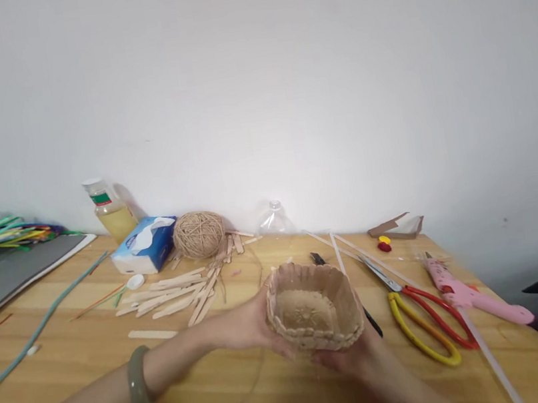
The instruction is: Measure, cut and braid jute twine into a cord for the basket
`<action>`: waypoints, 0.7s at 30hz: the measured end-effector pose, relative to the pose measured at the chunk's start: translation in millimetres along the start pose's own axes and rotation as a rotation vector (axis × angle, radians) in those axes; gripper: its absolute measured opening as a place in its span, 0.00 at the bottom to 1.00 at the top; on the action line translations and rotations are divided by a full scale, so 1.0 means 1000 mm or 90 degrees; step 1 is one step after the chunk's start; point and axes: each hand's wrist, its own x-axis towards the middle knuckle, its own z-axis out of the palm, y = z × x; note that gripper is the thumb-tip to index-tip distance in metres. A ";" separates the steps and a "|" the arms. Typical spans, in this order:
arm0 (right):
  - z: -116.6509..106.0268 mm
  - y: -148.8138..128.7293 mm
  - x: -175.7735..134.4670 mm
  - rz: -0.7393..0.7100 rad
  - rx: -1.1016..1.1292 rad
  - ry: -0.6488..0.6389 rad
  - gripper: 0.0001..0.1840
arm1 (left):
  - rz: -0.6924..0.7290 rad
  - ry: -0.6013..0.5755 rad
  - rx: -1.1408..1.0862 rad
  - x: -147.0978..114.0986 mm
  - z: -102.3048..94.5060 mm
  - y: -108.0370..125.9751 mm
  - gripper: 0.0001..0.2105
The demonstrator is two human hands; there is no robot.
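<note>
Between my two hands is a small tan basket [314, 339] with a scalloped rim, tilted so its inside and patterned bottom face me. My left hand [257, 324], with a green bangle on the wrist, grips its left side. On the right and underneath, my right hand [355, 353] holds it, its fingers partly hidden by the basket. A black-handled tool [372, 322] lies just behind my right hand. Scissors [417, 314] with red and yellow handles rest to the right, beside a pink glue gun [476, 298].
Wooden craft sticks [176, 293] lie scattered left of centre, near a twine ball [199, 235], a blue tissue box [147, 246] and a jar [114, 214]. Colourful pipe cleaners [0, 231] sit far left. A clear bottle top [275, 217] stands by the wall. The table edge slopes down at right.
</note>
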 end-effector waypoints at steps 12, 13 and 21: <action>-0.008 0.023 -0.022 0.084 0.071 0.019 0.56 | 0.008 0.112 0.024 -0.004 0.017 -0.035 0.57; -0.010 0.020 -0.020 0.082 0.050 0.013 0.56 | 0.015 0.113 0.018 -0.003 0.017 -0.033 0.57; -0.013 0.015 -0.008 0.022 -0.051 -0.028 0.59 | 0.050 0.111 -0.013 0.001 0.018 -0.022 0.50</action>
